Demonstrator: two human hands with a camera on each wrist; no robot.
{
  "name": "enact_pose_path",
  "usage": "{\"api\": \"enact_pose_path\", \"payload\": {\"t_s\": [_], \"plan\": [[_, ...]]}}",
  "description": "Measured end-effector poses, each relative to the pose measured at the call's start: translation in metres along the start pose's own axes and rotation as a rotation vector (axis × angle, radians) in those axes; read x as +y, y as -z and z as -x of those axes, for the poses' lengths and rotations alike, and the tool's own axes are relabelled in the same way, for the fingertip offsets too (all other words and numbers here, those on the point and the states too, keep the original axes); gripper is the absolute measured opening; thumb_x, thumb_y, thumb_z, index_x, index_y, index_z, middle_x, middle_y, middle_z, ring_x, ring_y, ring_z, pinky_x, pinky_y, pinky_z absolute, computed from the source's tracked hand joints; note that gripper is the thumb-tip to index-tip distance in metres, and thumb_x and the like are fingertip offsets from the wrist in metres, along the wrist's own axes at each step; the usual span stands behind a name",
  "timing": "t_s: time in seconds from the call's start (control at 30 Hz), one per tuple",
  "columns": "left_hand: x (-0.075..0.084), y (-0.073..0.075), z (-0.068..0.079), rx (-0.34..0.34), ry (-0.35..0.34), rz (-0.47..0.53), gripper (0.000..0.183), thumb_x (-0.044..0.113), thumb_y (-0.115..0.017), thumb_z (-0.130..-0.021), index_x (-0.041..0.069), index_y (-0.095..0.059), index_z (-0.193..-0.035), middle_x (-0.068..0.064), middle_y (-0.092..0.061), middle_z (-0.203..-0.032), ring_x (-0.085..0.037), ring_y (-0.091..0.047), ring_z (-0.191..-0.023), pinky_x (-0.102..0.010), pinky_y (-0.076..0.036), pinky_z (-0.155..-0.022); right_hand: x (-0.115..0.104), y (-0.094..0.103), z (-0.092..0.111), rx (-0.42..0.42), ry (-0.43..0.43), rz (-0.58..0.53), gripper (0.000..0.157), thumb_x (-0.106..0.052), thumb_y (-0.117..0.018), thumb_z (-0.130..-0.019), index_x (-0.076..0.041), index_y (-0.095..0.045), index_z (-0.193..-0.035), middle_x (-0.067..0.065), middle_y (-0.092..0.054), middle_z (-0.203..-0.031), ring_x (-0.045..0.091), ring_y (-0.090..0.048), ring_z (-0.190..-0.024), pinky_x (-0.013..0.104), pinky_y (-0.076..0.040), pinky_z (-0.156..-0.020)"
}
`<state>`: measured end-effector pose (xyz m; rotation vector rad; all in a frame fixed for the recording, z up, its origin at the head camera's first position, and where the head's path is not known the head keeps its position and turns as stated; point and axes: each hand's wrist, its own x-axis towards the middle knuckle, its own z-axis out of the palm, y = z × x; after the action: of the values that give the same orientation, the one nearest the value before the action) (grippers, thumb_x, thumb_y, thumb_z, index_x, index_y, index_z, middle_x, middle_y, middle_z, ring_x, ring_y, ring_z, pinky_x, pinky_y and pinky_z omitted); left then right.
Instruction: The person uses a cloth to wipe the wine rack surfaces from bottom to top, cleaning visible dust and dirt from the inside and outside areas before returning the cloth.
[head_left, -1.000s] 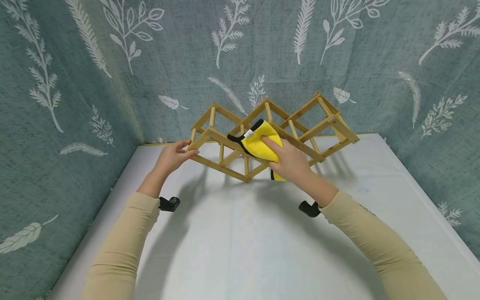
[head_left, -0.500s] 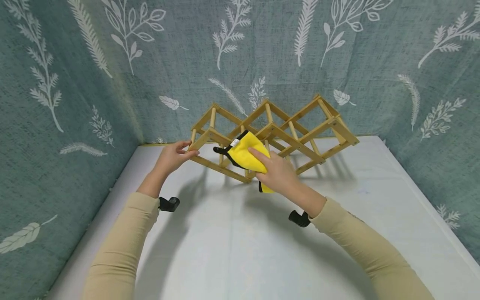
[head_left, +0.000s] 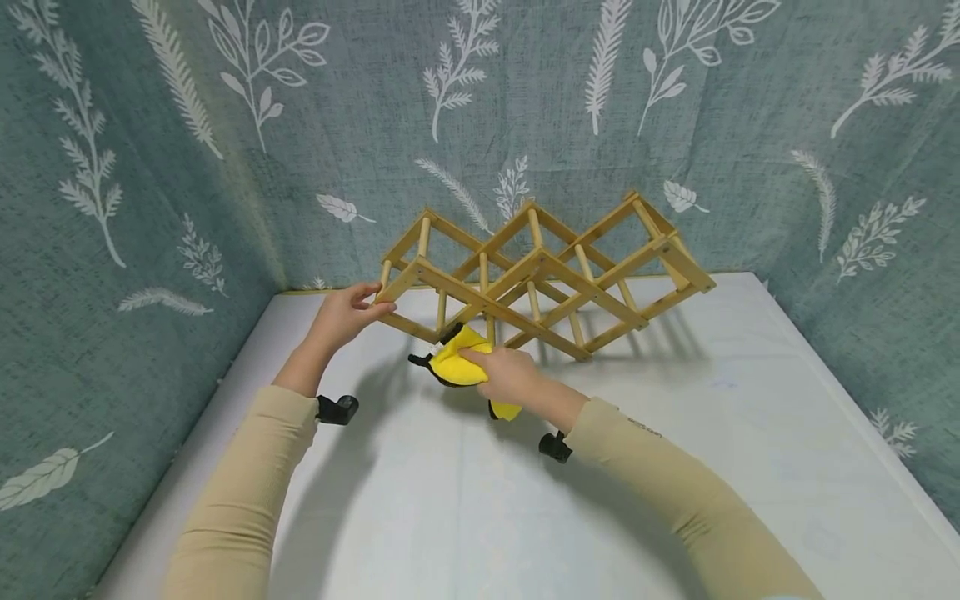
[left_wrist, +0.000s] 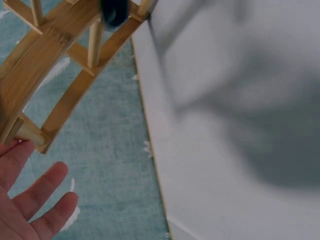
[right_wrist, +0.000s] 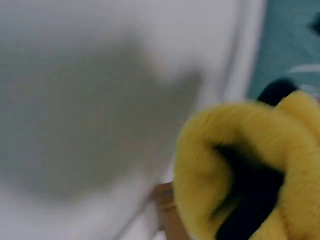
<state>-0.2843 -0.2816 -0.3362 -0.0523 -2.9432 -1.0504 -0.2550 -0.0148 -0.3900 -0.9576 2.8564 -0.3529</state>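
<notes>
A wooden lattice rack (head_left: 540, 262) of crossed slats and round dowels is spread out at the back of the white table. My left hand (head_left: 345, 315) pinches its left end between thumb and fingers; in the left wrist view the other fingers (left_wrist: 42, 192) are spread away from the wood. My right hand (head_left: 513, 375) grips a bunched yellow cloth (head_left: 461, 358) with black edging, in front of the rack's lower slats. Whether the cloth touches the wood is hard to tell. The right wrist view shows the folded cloth (right_wrist: 210, 150) close up, hiding the right fingers.
Green-blue fabric walls (head_left: 360, 100) with white leaf prints stand behind and at both sides. The white table (head_left: 450, 517) carries shadows of the arms and rack. Black wrist mounts (head_left: 337, 409) stick out below the sleeves.
My right hand has moved left and down with the yellow cloth, away from the rack's middle toward its lower front left. My left hand stays in place at the rack's left end.
</notes>
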Motion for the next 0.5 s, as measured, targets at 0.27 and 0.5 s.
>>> {"api": "enact_pose_path", "payload": {"t_s": [0.27,0.5], "plan": [[0.000,0.001,0.000,0.006,0.006,0.007,0.081,0.060,-0.058,-0.078,0.012,-0.040,-0.139,-0.014,-0.047,-0.136,-0.034,-0.048,-0.118,-0.052,-0.043,-0.090,-0.010,0.020,0.002,0.158,-0.100,0.005,0.063,-0.028,-0.057,-0.087,-0.034,-0.029,-0.143,0.015,-0.055,-0.090,0.011,-0.030,-0.043,0.023,-0.028,-0.039],[-0.002,0.000,0.000,0.003,-0.005,0.009,0.079,0.059,-0.058,-0.079,0.011,-0.041,-0.139,-0.014,-0.045,-0.138,-0.035,-0.049,-0.118,-0.051,-0.043,-0.090,-0.002,-0.006,0.002,-0.151,-0.032,0.013,0.059,-0.015,-0.054,-0.086,-0.024,-0.036,-0.142,0.002,-0.051,-0.060,0.006,-0.021,-0.040,0.017,-0.022,-0.038]]}}
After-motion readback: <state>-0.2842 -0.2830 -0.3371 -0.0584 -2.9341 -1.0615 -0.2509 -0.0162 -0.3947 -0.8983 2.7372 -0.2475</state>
